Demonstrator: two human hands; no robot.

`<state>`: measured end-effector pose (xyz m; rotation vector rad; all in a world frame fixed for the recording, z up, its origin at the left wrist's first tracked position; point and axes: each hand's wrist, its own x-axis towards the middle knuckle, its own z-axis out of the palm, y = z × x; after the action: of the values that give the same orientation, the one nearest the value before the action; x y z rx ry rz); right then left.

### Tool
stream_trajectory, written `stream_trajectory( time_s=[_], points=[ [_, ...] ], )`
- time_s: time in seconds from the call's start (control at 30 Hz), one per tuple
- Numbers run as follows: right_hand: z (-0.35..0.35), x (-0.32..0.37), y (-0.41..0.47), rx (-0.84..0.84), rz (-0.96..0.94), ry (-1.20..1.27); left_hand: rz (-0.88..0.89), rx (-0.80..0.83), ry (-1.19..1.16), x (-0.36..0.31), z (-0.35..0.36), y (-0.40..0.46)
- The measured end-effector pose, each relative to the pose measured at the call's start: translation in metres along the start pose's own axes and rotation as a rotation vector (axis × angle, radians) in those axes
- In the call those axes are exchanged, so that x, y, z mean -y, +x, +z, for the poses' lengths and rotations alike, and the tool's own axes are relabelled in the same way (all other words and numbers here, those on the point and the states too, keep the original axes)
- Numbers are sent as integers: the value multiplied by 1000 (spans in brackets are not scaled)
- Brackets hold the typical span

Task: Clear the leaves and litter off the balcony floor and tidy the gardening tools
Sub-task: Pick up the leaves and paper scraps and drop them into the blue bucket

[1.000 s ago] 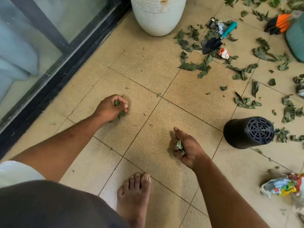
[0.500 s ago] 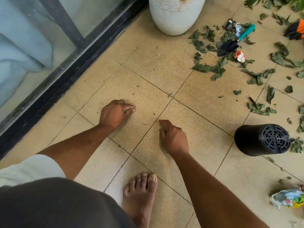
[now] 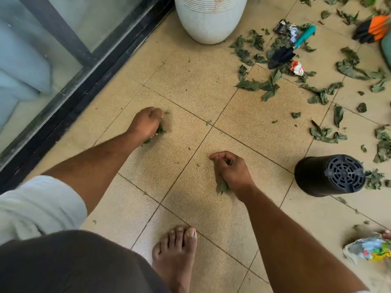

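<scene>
Both fists full of leaves, most of the litter yet to gather

Taking the white pot (image 3: 210, 20) as the landmark: the tiled floor (image 3: 186, 77) spread out below it, and a black plastic pot (image 3: 329, 175) lay on its side well down to its right. The main scatter of leaves (image 3: 257, 85) sat just right of its base, with a trowel (image 3: 288, 49) and a crumpled wrapper (image 3: 296, 68) among them. Well below the pot, the left hand (image 3: 147, 123) was curled tight round a wad of leaves; the right hand (image 3: 231, 170) was closed on another bunch, thumb and forefinger pinched. I judged the leaves light, limp and crumbly, best scooped in loose handfuls; the trowel wanted lifting by its teal handle.
</scene>
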<state>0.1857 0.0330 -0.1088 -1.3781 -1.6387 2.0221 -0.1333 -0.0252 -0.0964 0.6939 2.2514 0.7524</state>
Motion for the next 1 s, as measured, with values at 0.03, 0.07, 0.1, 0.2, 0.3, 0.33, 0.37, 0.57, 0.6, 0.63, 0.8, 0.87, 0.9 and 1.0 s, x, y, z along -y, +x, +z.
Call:
stream_trajectory(
  time_s=[0.03, 0.07, 0.1, 0.2, 0.3, 0.33, 0.37, 0.57, 0.6, 0.63, 0.8, 0.87, 0.9, 1.0],
  points=[
    [-4, 0, 2, 34, 14, 39, -18, 5, -23, -8, 0, 4],
    [-7, 0, 2, 57, 23, 62, -16, 8, -4, -14, 1, 7],
    [-8, -1, 2, 71, 28, 83, 3, 5, 40, -18, 2, 10],
    [-8, -4, 2, 66, 30, 130, 98, -50, 205, -16, 3, 17],
    [-6, -5, 3, 52, 26, 114, 182, -132, 400, -1, 1, 21],
    [-6, -5, 4, 53, 25, 111, 211, -158, 420, 3, 1, 21],
    [-6, -4, 4, 56, 25, 109, 235, -175, 413, 6, 2, 20],
    [-5, -4, 3, 47, 37, 83, 247, -268, 397, 5, 7, 15],
    [-5, -3, 3, 44, 37, 80, 280, -280, 435, 5, 7, 15],
    [-5, -3, 3, 42, 37, 75, 317, -288, 490, 4, 8, 15],
    [-4, -4, 4, 41, 30, 62, 352, -346, 734, -2, 14, 17],
    [-4, -4, 3, 41, 26, 59, 261, -285, 646, -4, 12, 22],
    [-4, -5, 3, 40, 25, 57, 224, -225, 533, -4, 9, 24],
    [-4, -5, 6, 51, 13, 42, 163, -168, 154, 0, 2, 26]
  ],
)
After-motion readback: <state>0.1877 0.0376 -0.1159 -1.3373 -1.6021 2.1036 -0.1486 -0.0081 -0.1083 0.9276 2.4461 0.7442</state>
